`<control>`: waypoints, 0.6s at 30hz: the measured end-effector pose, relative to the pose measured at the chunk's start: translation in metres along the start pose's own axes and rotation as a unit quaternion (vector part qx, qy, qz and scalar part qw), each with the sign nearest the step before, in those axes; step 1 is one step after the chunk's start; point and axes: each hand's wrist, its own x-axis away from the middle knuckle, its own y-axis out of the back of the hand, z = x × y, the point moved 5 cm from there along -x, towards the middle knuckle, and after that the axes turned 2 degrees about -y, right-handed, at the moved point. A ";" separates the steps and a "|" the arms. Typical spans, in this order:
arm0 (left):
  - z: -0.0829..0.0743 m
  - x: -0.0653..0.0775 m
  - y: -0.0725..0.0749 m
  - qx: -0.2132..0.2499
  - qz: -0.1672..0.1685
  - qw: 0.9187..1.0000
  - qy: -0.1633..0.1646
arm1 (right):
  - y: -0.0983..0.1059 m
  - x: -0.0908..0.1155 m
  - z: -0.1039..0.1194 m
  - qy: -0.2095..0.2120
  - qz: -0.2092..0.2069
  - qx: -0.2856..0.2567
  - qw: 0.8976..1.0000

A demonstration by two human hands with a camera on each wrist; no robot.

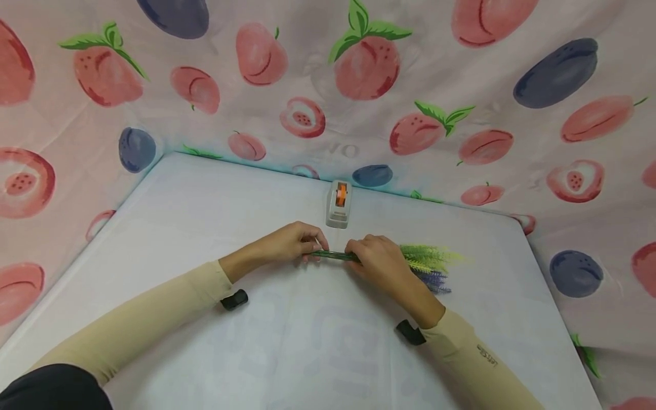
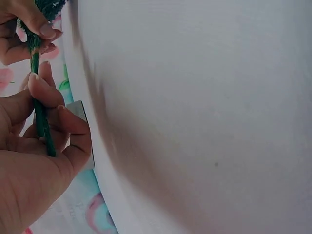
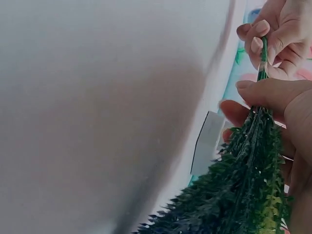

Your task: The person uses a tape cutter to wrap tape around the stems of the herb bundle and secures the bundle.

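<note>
Dark sleeve [image 1: 58, 387] nearest us; left hand [image 1: 289, 243] and right hand [image 1: 381, 265] both pinch one artificial-looking flower bunch [image 1: 427, 257] over the tabletop [image 1: 230, 191], near the tape dispenser [image 1: 338, 220].
We judge it light: stems [image 1: 335, 255] wiry, fairly stiff, maybe slick enough to slide in a loose pinch; spikes [image 1: 434, 281] soft, easily bent. We'd grip the stems, left at the bare ends, right just below the spikes.

Flower stems [image 1: 335, 255] run over the tabletop [image 1: 287, 336], between left grip [image 1: 294, 244] at nine o'clock and right grip [image 1: 381, 262] at three. Flower heads [image 1: 426, 261] lie beyond the right grip, toward three. Tape dispenser [image 1: 338, 218] on the tabletop at twelve, beyond the stems, near the far edge; fabric sheet [image 1: 318, 62] behind.
</note>
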 end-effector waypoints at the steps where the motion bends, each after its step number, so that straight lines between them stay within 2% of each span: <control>1: 0.000 0.000 0.000 -0.003 -0.001 1.000 0.001 | 0.001 0.000 0.000 0.000 0.000 0.002 1.000; 9: -0.001 0.002 0.001 -0.014 0.006 1.000 0.008 | 0.001 0.001 -0.004 -0.010 0.013 0.008 1.000; 18: -0.002 0.001 0.004 -0.062 -0.001 0.998 -0.007 | 0.000 -0.001 -0.006 -0.026 0.032 -0.016 0.999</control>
